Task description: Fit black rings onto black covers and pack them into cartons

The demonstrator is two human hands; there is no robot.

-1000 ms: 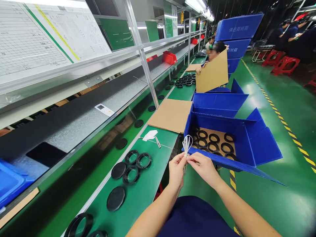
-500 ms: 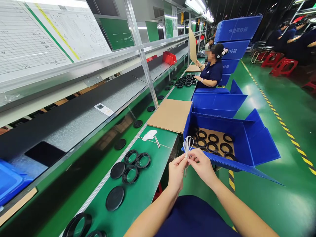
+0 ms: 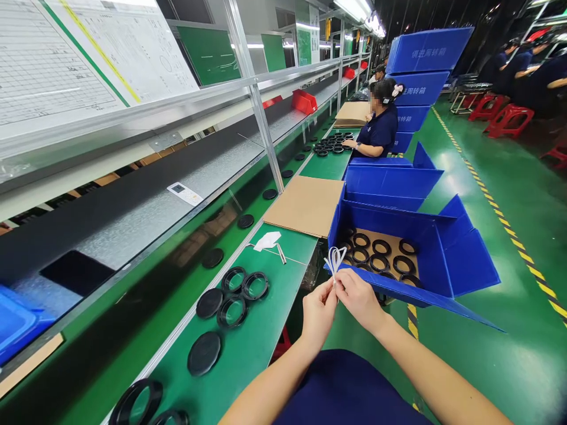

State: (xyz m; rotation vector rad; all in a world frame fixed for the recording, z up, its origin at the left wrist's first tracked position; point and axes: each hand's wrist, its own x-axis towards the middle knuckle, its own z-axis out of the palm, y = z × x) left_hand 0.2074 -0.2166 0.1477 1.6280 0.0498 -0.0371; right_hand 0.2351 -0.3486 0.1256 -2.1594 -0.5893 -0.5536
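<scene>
A looped white cord (image 3: 335,260) is pinched between both my hands in front of the blue box. My left hand (image 3: 319,307) grips it from the left with fingers closed. From the right, the fingertips of my right hand (image 3: 358,297) close on the same spot, so the cord's lower part is hidden. Left of my hands, black rings (image 3: 232,311) and flat black discs (image 3: 204,353) lie on the green bench (image 3: 252,348). Tweezers (image 3: 282,254) and a crumpled white piece (image 3: 267,241) rest farther up the bench.
An open blue box (image 3: 392,212) holding several black rings (image 3: 380,262) stands just beyond my hands. Cardboard sheets (image 3: 305,203) lie on the bench. A co-worker (image 3: 376,127) sits farther along, near many rings. Black discs (image 3: 245,221) line the strip beside the bench.
My right fingers have shifted on the cord, and its loops now spread wider. The co-worker's raised cardboard sheet has come down onto the bench.
</scene>
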